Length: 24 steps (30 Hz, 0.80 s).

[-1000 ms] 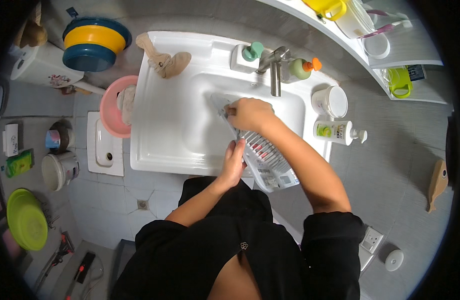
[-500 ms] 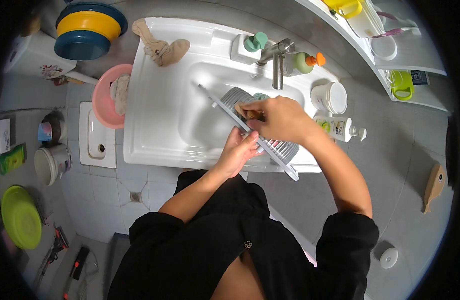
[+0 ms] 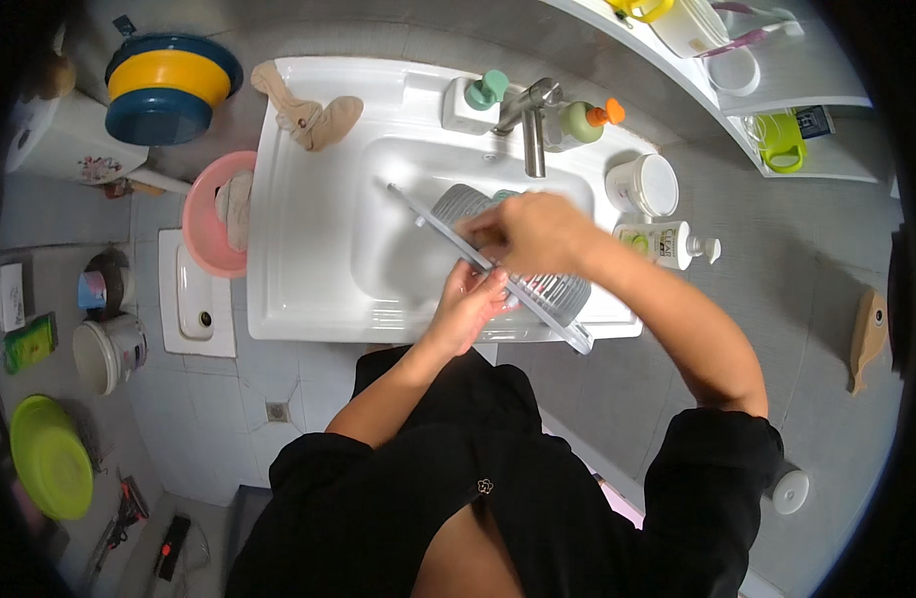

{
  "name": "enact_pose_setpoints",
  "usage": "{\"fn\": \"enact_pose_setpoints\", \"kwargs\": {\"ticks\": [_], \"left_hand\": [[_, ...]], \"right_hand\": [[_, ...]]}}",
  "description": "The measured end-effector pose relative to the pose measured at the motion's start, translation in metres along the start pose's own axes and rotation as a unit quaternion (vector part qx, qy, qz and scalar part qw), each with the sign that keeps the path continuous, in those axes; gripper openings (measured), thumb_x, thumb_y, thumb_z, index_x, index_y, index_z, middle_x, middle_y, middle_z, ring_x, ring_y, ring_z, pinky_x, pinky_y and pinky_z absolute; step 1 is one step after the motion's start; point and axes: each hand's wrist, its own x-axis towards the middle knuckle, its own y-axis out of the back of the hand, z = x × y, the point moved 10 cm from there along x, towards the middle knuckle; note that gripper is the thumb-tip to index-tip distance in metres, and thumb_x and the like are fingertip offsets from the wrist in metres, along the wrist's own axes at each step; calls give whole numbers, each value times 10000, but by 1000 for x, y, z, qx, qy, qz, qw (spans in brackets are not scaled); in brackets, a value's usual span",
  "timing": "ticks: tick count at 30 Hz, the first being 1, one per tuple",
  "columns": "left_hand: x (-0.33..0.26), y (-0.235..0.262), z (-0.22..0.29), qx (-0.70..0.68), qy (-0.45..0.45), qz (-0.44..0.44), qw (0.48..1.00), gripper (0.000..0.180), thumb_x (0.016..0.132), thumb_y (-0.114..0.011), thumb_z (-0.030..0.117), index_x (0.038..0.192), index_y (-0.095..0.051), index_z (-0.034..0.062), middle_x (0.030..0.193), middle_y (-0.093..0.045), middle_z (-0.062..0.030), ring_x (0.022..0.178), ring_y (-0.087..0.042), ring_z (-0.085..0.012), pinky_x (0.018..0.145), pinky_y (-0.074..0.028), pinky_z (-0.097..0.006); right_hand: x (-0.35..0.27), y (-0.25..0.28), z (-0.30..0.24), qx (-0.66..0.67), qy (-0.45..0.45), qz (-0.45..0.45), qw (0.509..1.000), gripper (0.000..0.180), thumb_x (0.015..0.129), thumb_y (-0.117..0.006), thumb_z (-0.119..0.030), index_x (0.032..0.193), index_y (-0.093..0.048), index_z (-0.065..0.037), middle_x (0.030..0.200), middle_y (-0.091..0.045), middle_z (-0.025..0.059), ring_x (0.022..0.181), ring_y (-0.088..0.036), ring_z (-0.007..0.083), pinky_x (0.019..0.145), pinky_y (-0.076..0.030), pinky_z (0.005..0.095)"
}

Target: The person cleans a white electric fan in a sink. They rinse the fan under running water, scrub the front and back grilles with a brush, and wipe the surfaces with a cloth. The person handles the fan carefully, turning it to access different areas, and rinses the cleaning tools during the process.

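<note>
Gray tiled walls (image 3: 777, 229) and a paler tiled floor (image 3: 214, 399) surround a white sink (image 3: 298, 249); a gray ribbed panel (image 3: 565, 296) slants over its basin, the lower end crossing the near rim; to the panel's left, smooth white surface runs out to the side rim. Left hand's (image 3: 466, 307) thumb and fingers are clamped on the panel's edge; the right hand (image 3: 539, 235) is blurred over the ribbed side, fingers bent close together, and I cannot tell whether they grip anything. Beyond the hands a metal faucet (image 3: 533, 145) juts over the basin, between a white dispenser (image 3: 466, 112) and a green bottle (image 3: 580, 125); a white tub (image 3: 649, 185) and a white pump bottle (image 3: 662, 244) crowd the right edge, the latter near the right forearm (image 3: 667, 314); a crumpled beige sock (image 3: 323, 122) lies at the far left corner; a pink basin (image 3: 201, 219) sits just beside the left rim.
</note>
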Motion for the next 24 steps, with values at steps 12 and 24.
{"fn": "enact_pose_setpoints", "kwargs": {"ticks": [12, 24], "left_hand": [[0, -5, -10, -11, 14, 5, 1000, 331, 868, -499, 141, 1137, -357, 11, 1111, -489, -123, 1028, -508, -226, 895, -404, -466], [6, -4, 19, -15, -12, 23, 1000, 342, 803, -564, 10, 1096, -391, 33, 1053, -524, -110, 972, -542, -211, 813, -464, -375]], "right_hand": [[-3, -12, 13, -3, -32, -22, 999, 322, 691, -586, -214, 1004, -636, -155, 774, -646, 78, 722, -609, 266, 677, -480, 343], [-39, 41, 35, 69, 36, 150, 986, 381, 707, -650, -238, 1063, -600, -110, 713, -630, 120, 652, -612, 276, 630, -473, 367]]}}
